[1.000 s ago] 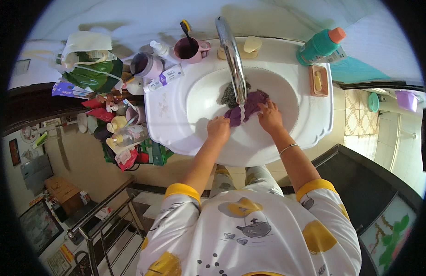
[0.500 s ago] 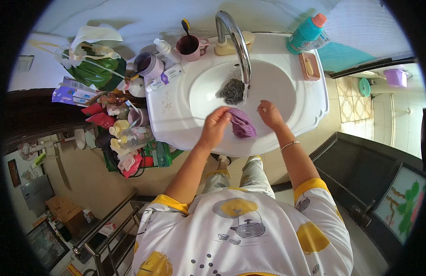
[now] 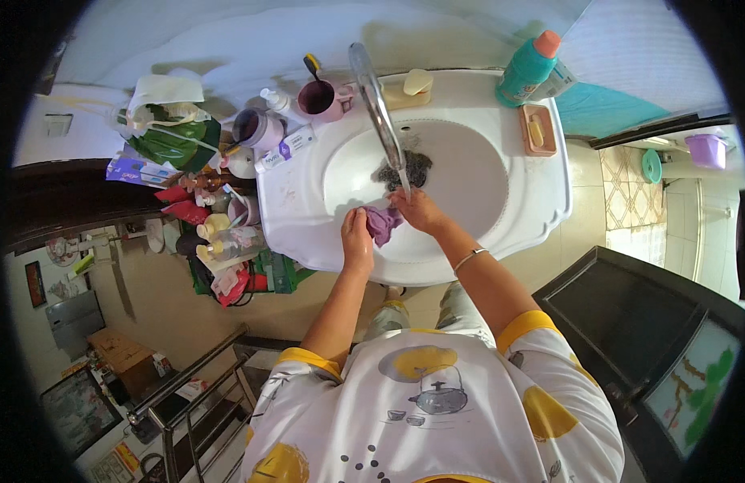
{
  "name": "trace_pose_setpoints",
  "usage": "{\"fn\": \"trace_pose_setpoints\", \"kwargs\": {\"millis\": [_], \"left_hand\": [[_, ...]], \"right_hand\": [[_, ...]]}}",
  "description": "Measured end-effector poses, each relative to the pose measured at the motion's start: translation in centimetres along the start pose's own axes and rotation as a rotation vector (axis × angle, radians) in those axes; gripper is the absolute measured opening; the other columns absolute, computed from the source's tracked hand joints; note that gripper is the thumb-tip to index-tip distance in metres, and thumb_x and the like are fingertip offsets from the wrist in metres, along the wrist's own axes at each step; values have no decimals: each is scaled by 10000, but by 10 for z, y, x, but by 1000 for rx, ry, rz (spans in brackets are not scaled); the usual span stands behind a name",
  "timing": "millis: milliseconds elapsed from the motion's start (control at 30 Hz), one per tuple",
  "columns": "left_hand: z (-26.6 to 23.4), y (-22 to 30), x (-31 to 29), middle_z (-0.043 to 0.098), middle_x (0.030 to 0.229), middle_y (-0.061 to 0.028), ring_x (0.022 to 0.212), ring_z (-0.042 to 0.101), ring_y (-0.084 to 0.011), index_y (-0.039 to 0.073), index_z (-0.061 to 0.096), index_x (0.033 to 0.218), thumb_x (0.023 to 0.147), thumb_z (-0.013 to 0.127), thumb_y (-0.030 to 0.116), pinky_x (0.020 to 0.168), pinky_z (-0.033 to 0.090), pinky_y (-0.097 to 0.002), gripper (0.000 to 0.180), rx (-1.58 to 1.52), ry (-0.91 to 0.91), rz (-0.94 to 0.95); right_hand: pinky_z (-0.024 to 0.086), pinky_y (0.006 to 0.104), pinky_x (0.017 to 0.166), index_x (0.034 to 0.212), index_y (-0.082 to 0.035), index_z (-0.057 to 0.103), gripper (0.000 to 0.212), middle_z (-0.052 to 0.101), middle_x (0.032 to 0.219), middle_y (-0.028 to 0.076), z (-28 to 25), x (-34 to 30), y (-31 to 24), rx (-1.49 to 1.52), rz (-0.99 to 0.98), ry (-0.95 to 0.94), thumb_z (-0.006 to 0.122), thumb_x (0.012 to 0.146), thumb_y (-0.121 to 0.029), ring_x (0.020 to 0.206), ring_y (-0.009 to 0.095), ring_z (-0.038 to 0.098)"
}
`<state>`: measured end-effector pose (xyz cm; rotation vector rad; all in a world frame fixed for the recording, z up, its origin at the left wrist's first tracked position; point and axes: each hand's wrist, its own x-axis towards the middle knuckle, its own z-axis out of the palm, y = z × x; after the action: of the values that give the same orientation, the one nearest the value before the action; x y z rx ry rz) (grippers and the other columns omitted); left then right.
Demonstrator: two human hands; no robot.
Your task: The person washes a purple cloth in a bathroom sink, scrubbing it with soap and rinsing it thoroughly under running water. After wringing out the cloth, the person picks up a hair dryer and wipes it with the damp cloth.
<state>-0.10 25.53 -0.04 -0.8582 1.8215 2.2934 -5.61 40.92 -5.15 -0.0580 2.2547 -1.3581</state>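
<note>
From my end, I log print in several places. The white-and-purple pack (image 3: 288, 148) on the washbasin (image 3: 292, 229) carries bold lettering, tilted away from me. The purple box (image 3: 140, 171) at far left bears pale lettering, small and skewed. The label on the teal bottle (image 3: 521, 76) is too small to read; a pale pack (image 3: 557, 80) behind it is partly covered.

I find the purple cloth (image 3: 382, 225) bunched between the hands, over the near side of the bowl. The left hand (image 3: 357, 240) is clamped on its left edge. The right hand (image 3: 420, 212) meets its upper right side, beneath the faucet (image 3: 375, 98); its fingertips are hidden, so I cannot tell whether they grip. The dark clump (image 3: 402, 171) in the bowl is partly masked by the spout; its material is unclear. Dark lens edges cut off the room's corners.
</note>
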Motion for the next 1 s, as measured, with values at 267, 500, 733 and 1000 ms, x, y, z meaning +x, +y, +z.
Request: {"fn": "trace_pose_setpoints", "kwargs": {"millis": [267,500,733,1000], "left_hand": [[70,8,-19,610,964,-73,927,573,-212,49,570,998,918,497,300,868,445,-355,273,-677,-219,-365],[2,-30,40,624,881,-98,826,603,-211,39,576,988,845,558,170,766,479,-361,195,183,-30,-49],[0,-122,85,650,865,-141,810,631,-269,48,593,1039,893,489,220,683,484,-377,249,798,-29,-140],[4,-132,88,618,983,-64,811,620,-202,159,537,1084,914,484,262,629,526,-371,207,-429,-160,-793]], "right_hand": [[445,377,893,1201,-77,513,392,599,1112,168,-29,-17,51,-153,-116,-247,560,817,-137,1023,314,573],[485,298,664,988,6,584,251,606,832,60,-85,-4,59,530,401,-203,593,794,-154,732,165,583],[460,421,871,1104,-134,593,358,553,1118,162,-42,6,60,-628,157,213,630,749,-142,989,343,544],[409,298,883,874,-24,567,181,506,1215,141,28,-23,78,643,41,60,450,742,16,1088,179,475]]}}
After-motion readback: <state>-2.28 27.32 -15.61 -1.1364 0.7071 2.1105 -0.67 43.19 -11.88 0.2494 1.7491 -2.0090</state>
